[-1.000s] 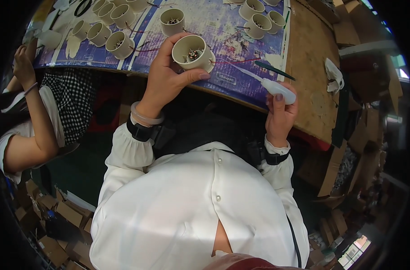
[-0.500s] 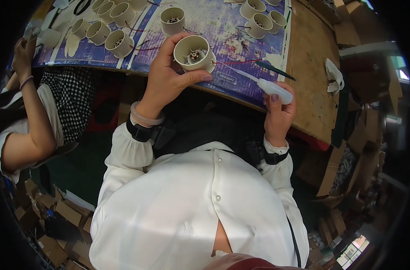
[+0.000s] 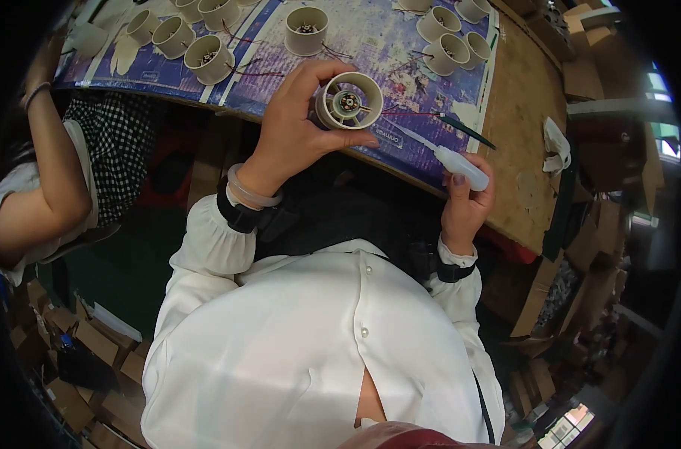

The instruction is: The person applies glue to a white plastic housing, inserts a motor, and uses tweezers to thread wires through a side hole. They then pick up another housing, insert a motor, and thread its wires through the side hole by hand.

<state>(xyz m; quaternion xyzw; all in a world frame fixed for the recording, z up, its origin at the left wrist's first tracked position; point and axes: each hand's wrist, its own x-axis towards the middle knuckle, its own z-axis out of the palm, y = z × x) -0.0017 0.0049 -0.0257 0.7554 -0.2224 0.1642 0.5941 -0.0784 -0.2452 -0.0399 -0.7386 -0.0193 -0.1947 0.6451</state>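
Observation:
My left hand (image 3: 299, 123) grips a round off-white plastic housing (image 3: 376, 93) by its wall, tipped so that its open end faces me. Inside sits a small motor core (image 3: 348, 102) on spokes, and thin red and dark wires trail from the housing's right side. My right hand (image 3: 469, 198) is closed around a small translucent squeeze bottle (image 3: 464, 170). Its long thin nozzle (image 3: 411, 135) points up and left toward the housing, with a gap between them. Right of the housing, a dark green slim tool (image 3: 468, 130), perhaps tweezers, lies on the table.
Several similar housings with wires stand on the stained blue table cover (image 3: 251, 78), including one housing (image 3: 306, 31) straight ahead. A crumpled white piece (image 3: 556, 146) lies on the bare wooden board (image 3: 524, 142). At the left sits another person (image 3: 52, 172). Cardboard boxes (image 3: 101, 340) fill the floor around.
My left hand has shifted right and a little down, turning the housing's opening more toward me. The bottle in my right hand has dropped slightly. The view has also shifted.

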